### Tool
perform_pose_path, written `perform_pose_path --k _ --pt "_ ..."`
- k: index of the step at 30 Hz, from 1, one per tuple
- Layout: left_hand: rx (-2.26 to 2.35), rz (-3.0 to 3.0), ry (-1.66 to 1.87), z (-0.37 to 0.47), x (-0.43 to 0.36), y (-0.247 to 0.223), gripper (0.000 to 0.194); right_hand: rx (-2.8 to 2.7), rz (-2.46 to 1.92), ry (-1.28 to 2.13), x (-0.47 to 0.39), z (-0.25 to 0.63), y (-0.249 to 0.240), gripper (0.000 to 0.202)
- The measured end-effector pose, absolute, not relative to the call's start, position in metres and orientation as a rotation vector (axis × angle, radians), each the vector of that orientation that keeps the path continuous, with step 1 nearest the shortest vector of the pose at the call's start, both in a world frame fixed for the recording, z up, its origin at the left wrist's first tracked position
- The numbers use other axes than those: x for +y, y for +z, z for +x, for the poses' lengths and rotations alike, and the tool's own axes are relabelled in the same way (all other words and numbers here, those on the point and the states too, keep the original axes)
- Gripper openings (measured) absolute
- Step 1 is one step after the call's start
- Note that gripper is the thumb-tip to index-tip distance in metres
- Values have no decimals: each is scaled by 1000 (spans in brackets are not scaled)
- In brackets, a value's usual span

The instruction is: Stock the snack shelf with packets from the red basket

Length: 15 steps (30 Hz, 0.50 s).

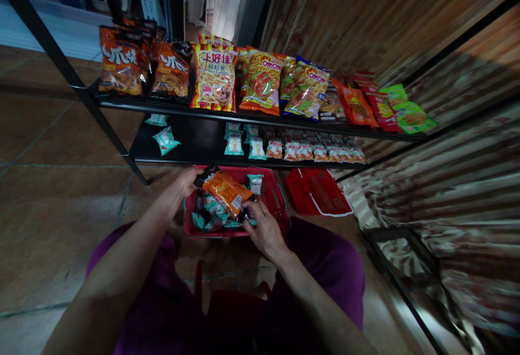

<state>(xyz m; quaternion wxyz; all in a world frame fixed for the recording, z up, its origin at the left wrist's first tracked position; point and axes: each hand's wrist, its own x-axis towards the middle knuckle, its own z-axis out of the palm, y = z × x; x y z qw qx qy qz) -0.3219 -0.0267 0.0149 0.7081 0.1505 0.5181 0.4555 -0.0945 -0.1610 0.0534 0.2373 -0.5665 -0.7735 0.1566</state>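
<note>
An orange and black snack bag (226, 191) lies tilted between my two hands, over a red basket (280, 203). My left hand (187, 182) is closed on the bag's black upper left end. At the lower right corner, my right hand (262, 225) pinches the other end. Inside the basket are several small teal and white snack packets (215, 207), partly covered by the bag. One more teal packet (255, 183) sits at the basket's back right.
A black two-tier shelf (195, 152) stands ahead. Its top holds snack bags, including orange-black ones (119, 65) and prawn crackers (214, 76); small packets (292, 150) line the lower tier. A second red basket (317, 189) with a white handle is at right, beside a corrugated wall.
</note>
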Motion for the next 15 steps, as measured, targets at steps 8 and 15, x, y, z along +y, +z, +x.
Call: perform_pose_path --k 8,15 --pt "1156 347 911 -321 -34 34 8 -2055 -1407 96 -159 -95 61 24" --pt "1029 395 878 -323 -37 43 27 -1514 -1509 608 -154 -100 55 14"
